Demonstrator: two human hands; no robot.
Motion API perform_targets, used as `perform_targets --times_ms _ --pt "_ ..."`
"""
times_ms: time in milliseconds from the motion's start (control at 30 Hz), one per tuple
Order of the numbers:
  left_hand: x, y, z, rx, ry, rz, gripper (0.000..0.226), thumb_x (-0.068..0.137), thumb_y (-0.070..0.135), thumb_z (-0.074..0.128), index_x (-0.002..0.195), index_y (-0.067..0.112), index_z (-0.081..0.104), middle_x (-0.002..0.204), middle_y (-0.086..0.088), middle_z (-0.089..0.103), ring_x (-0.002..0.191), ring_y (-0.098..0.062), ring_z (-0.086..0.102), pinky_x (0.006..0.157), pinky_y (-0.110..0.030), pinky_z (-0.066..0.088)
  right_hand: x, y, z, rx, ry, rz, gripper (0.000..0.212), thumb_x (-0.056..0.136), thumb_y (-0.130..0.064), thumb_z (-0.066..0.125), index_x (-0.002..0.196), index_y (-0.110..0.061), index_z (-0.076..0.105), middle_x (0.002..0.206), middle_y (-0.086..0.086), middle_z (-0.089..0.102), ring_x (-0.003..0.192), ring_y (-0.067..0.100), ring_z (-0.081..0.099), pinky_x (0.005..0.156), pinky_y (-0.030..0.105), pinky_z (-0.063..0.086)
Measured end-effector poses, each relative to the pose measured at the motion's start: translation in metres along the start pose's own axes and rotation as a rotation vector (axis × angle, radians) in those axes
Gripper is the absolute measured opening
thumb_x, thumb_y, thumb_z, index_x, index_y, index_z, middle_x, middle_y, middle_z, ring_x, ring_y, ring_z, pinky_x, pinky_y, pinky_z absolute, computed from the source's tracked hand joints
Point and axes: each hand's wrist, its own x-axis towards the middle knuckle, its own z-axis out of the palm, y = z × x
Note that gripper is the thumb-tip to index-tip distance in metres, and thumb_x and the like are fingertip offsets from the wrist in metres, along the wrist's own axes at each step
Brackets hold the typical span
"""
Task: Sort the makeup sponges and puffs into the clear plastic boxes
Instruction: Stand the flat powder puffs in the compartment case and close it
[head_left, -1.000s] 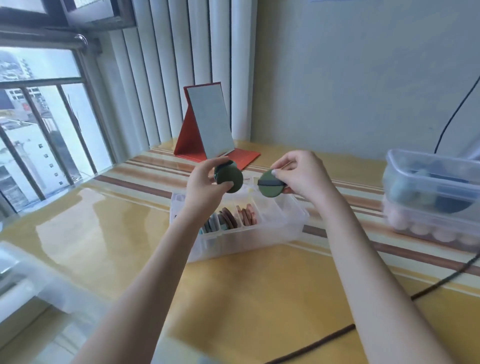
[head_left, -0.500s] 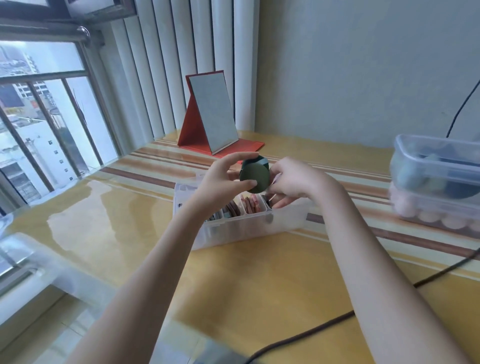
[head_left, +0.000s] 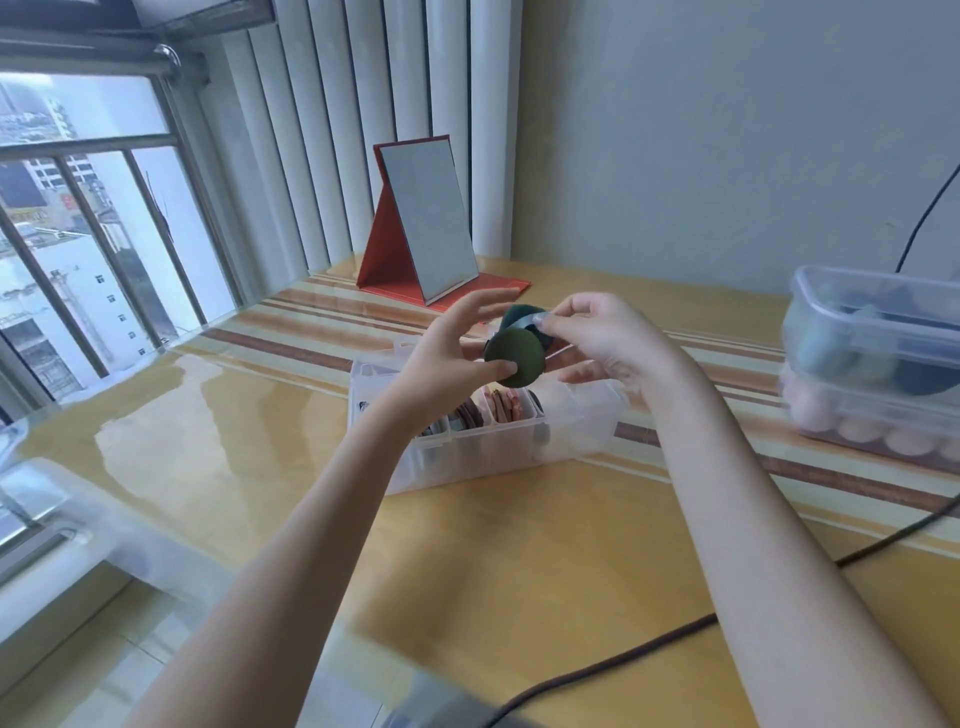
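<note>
- Green round puff (head_left: 514, 357), matte, flat disc, held upright above the divided box (head_left: 483, 447); left hand (head_left: 447, 358) pinches it, thumb on the near face, fingers spread behind.
- Second puff (head_left: 522, 317), darker teal-green with a ribbon band, sits just behind the first and overlaps it; right hand (head_left: 597, 340) pinches it at the band with thumb and forefinger, other fingers loosely curled below.
- Divided box: clear plastic, rectangular, split by thin walls; the middle cells hold brown and pink puffs standing on edge. The left forearm covers the left cells, so contents there are unreadable. The right end cell looks bare, but haze makes it hard to confirm.
- Tabletop (head_left: 493, 561): glossy yellow sheet with brown and cream stripes along the far side, strong window glare on the left.
- Stacked boxes (head_left: 878, 364) at the right edge, clear with rounded corners: lower one packed with pale pink egg-shaped sponges, upper one with blue-green and dark shapes, blurred.
- Mirror (head_left: 428, 228), rectangular, propped on a red folding stand at the back, well apart from the hands.
- Dark cable (head_left: 649, 647) runs across the near tabletop up to the right; thinner black cable (head_left: 930, 213) hangs down the wall.
- White vertical blinds (head_left: 363, 130) and a barred window (head_left: 78, 234) at left.
</note>
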Motion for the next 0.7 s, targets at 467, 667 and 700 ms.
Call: perform_targets --times_ms 467,667,700 --pt "0.005 -0.005 -0.002 0.019 0.225 -0.086 0.021 0.078 0.005 0.074 0.093 0.015 0.062 0.09 -0.007 0.072 0.086 -0.018 0.07 0.076 -0.031 0.059 -0.011 -0.013 0.019 -0.868 -0.035 0.008 0.023 0.084 -0.025 0.072 0.095 -0.005 0.066 0.066 0.005 0.054 0.054 0.02 0.045 0.048 0.024 0.032" --pt "0.005 -0.002 -0.001 0.029 0.203 -0.094 0.018 0.081 0.012 0.072 0.096 0.013 0.062 0.09 -0.006 0.071 0.083 -0.02 0.07 0.071 -0.031 0.059 -0.019 -0.02 0.006 -0.935 -0.198 0.077 0.03 0.096 -0.032 0.056 0.104 -0.005 0.067 0.068 0.004 0.046 0.05 0.018 0.037 0.048 0.026 0.029" --pt "0.004 -0.001 -0.001 0.028 0.182 -0.091 0.015 0.083 0.013 0.071 0.095 0.015 0.062 0.089 -0.005 0.071 0.084 -0.021 0.07 0.072 -0.031 0.059 -0.02 -0.021 0.005 -0.945 -0.221 0.079 0.033 0.096 -0.035 0.054 0.105 -0.005 0.067 0.071 0.004 0.048 0.05 0.018 0.038 0.048 0.026 0.03"
